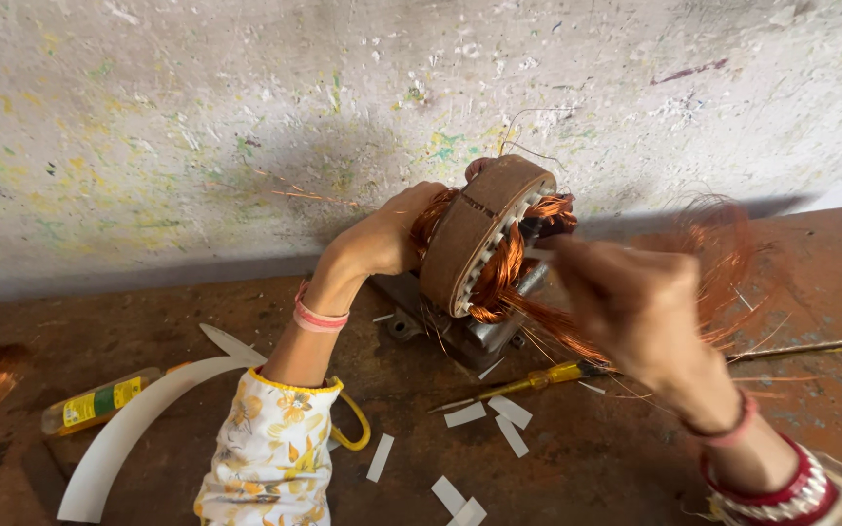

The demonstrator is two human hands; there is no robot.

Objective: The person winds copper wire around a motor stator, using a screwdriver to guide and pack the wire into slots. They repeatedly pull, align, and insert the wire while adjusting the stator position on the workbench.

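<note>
Against a paint-flecked wall, on our rusty workbench (246,321), our left hand (382,239) grips the motor stator (479,244) while our right hand (635,307) pinches its copper wire strands (548,319).

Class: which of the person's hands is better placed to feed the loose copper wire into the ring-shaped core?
Probably the right hand: it grips the copper wire, while the left hand steadies the core.

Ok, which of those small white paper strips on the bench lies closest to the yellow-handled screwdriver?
The strip just under the screwdriver, near its metal tip. The other white strips lie lower, toward the bottom edge, or left by the flowered sleeve.
</note>
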